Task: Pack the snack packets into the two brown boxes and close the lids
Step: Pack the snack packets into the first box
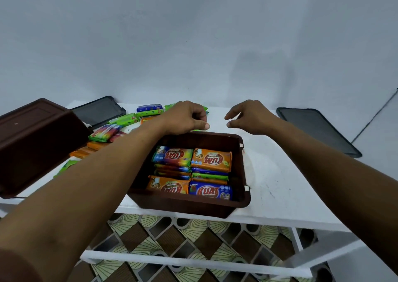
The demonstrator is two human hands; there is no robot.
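Lying flat in the brown box, snack packets, long axes left-right.

An open dark brown rectangular plastic box sits at the counter's near edge, its front slightly overhanging. Inside, glossy "KUAT" snack packets in orange, blue, green and rainbow wrappers lie flat in stacked rows, filling it to just below the rim. A second dark brown plastic box stands tilted at the counter's left edge; its contents cannot be seen. Loose snack packets in green, blue, orange and rainbow wrappers lie scattered between that box and the counter's far edge, some overlapping.
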